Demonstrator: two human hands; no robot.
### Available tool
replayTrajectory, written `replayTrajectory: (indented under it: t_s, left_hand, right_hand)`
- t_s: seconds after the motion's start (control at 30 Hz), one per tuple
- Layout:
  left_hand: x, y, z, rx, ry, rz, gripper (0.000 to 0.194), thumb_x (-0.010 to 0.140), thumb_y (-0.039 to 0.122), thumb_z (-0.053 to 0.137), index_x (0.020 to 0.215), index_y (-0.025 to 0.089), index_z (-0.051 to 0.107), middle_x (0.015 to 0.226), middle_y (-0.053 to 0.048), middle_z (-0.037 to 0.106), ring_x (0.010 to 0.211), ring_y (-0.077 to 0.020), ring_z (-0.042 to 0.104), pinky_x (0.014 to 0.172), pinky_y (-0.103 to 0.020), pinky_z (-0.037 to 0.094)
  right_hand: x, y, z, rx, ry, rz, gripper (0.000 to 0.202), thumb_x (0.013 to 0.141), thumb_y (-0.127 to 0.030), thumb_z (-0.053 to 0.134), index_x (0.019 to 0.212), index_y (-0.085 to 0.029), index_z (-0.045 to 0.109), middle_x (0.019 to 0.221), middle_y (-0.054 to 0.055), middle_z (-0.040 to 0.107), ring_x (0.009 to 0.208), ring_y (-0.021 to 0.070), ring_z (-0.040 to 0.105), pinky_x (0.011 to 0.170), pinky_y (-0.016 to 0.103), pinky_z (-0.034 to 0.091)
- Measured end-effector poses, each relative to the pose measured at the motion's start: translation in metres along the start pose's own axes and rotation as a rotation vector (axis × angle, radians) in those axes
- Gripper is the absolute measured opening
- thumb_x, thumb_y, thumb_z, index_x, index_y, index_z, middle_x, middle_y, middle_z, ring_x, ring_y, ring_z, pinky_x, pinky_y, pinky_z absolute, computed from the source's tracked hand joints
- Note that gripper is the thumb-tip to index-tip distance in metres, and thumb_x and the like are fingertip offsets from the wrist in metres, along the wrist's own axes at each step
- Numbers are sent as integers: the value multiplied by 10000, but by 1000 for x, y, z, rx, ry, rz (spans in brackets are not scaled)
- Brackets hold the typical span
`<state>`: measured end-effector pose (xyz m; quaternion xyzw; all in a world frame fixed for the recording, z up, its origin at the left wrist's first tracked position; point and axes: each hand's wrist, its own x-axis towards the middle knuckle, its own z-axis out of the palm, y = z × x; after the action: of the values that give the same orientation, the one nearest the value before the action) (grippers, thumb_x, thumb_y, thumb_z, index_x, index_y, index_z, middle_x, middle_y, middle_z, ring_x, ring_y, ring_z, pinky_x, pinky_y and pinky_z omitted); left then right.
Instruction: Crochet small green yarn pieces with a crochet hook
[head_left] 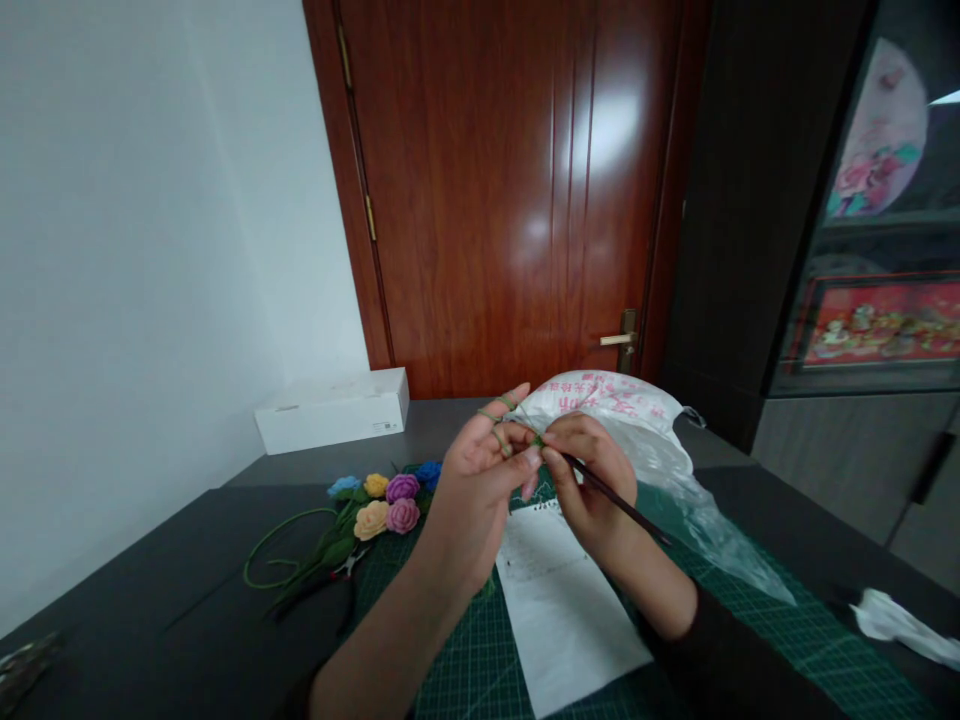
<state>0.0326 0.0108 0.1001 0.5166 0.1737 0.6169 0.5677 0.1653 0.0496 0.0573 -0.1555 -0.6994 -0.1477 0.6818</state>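
Observation:
My left hand (487, 470) is raised over the table with green yarn (497, 412) wound round its fingers. Its thumb and a fingertip pinch a small green crocheted piece (538, 441). Opposite it, my right hand (592, 480) grips a dark, slim crochet hook (619, 504), whose tip meets the green piece between both hands. The hook's handle slants down to the right, past the palm. Fingers partly hide the small piece, so its shape is unclear.
Crocheted flowers (390, 503) with green stems lie left, beside pliers (349, 565). A white paper (570, 610) rests on a green cutting mat (465, 660). Behind stand a white box (334, 410) and a plastic bag (622, 400). A crumpled white tissue (900, 625) lies at the right.

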Motion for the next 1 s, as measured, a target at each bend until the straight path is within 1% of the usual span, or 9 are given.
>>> replayTrajectory:
  t_s: [0.13, 0.27, 0.3, 0.43, 0.6, 0.7, 0.8, 0.9, 1.0]
  left_hand:
    - [22, 5, 10, 79, 37, 123, 531, 757, 72, 759, 1272, 129, 644, 851, -9, 651, 813, -128, 575, 732, -229, 468]
    - [38, 7, 8, -66, -10, 29, 512, 762, 71, 755, 1257, 117, 634, 909, -26, 666, 876, -130, 617, 845, -245, 485]
    - [42, 8, 5, -105, -38, -8, 517, 764, 74, 754, 1264, 119, 630, 924, -34, 670, 886, -138, 628, 851, -258, 492]
    - [50, 16, -9, -130, -171, -65, 553, 768, 55, 755, 1298, 127, 616, 942, -63, 695, 868, -159, 660, 811, -280, 523]
    - [51, 26, -17, -113, -299, -36, 575, 803, 38, 707, 1352, 157, 586, 856, -36, 667, 670, -144, 643, 608, -266, 517]
    - [50, 28, -19, -105, -360, -45, 587, 823, 28, 683, 1382, 172, 571, 856, -43, 660, 668, -149, 648, 573, -250, 508]
    - [50, 28, -21, -111, -410, -67, 565, 835, 26, 673, 1371, 183, 592, 879, -59, 667, 677, -149, 650, 565, -242, 513]
    - [49, 27, -22, -143, -455, -83, 523, 827, 40, 685, 1330, 174, 639, 893, -70, 672, 665, -137, 639, 551, -226, 510]
    - [49, 27, -22, -187, -516, -98, 454, 819, 59, 691, 1261, 162, 692, 894, -69, 671, 632, -110, 610, 528, -202, 495]
  right_hand:
    - [20, 27, -1, -101, 28, -177, 296, 902, -62, 617, 1102, -280, 628, 877, 23, 678, 790, 200, 643, 696, 377, 549]
    - [30, 41, 11, -92, 123, -254, 307, 929, -97, 581, 1152, -308, 602, 880, 17, 647, 768, 194, 626, 686, 390, 558]
    - [32, 40, 15, -29, 157, -226, 266, 942, -123, 572, 1135, -304, 609, 867, 14, 637, 752, 192, 622, 677, 388, 555]
    - [38, 33, 29, 375, 281, 103, 66, 972, -236, 601, 933, -253, 651, 772, 5, 612, 747, 193, 623, 667, 350, 526]
    - [41, 27, 29, 765, 205, 380, 108, 953, -333, 676, 907, -236, 678, 763, -10, 607, 695, 153, 584, 640, 283, 484]
    - [42, 24, 23, 890, 162, 448, 104, 980, -323, 647, 927, -236, 673, 754, -15, 633, 690, 137, 593, 656, 267, 482]
    - [45, 19, 19, 970, 183, 476, 122, 1019, -327, 582, 950, -247, 644, 738, -12, 675, 687, 137, 621, 662, 263, 495]
    - [49, 13, 16, 1043, 205, 509, 135, 1037, -317, 541, 950, -252, 622, 703, -15, 682, 630, 132, 611, 603, 244, 485]
    - [54, 9, 12, 1123, 167, 577, 176, 1044, -316, 512, 922, -240, 612, 661, -18, 645, 582, 127, 576, 525, 218, 454]
